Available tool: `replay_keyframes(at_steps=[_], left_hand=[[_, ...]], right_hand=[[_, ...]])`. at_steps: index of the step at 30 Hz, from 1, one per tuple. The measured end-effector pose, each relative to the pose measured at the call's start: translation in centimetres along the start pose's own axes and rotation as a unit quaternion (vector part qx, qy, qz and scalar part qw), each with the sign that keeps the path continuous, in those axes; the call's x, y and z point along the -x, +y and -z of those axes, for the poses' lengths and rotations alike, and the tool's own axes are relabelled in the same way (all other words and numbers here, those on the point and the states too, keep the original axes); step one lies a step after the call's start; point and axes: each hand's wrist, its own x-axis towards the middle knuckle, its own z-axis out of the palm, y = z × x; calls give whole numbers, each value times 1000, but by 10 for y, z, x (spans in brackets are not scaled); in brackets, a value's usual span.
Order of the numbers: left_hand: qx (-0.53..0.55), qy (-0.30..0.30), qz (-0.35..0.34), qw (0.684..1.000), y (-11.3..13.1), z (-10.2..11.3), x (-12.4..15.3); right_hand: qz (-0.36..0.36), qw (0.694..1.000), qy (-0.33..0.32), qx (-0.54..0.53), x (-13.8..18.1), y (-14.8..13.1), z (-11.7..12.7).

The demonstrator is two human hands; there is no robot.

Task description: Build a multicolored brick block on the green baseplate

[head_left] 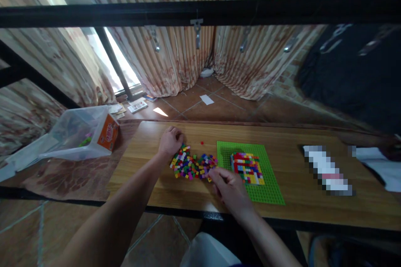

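A heap of small coloured bricks (pixel 192 165) lies on the wooden table (pixel 313 208). My left hand (pixel 170 140) rests at the heap's far left edge, fingers curled into a loose fist. My right hand (pixel 230 190) is at the heap's near right corner, fingers pinched together over a small brick I cannot make out clearly. To its right lies a green baseplate (pixel 269 190) with a block of multicoloured bricks (pixel 247 167) built on it. One red brick (pixel 202 143) lies alone beyond the heap.
A clear plastic bin (pixel 79 133) with an orange label lies tipped on the cloth at the left. A blurred-out object (pixel 327 170) and white paper (pixel 380 167) are on the table's right. A black frame bar (pixel 200 10) crosses overhead.
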Motion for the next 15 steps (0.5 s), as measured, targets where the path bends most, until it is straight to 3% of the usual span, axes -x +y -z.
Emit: replay_keyframes(at_steps=[4, 7, 11, 15], left_hand=[[-7, -3, 1, 1000, -2, -1, -1], [-5, -4, 2, 1000, -4, -2, -2], [3, 3, -6, 1000, -7, -3, -4], [2, -4, 1, 1000, -7, -3, -5]], right_hand=[[-71, 992, 69, -75, 27, 5, 28], [-65, 982, 148, -97, 39, 16, 62], [-29, 962, 270, -16, 42, 32, 109], [13, 943, 320, 87, 30, 42, 131]])
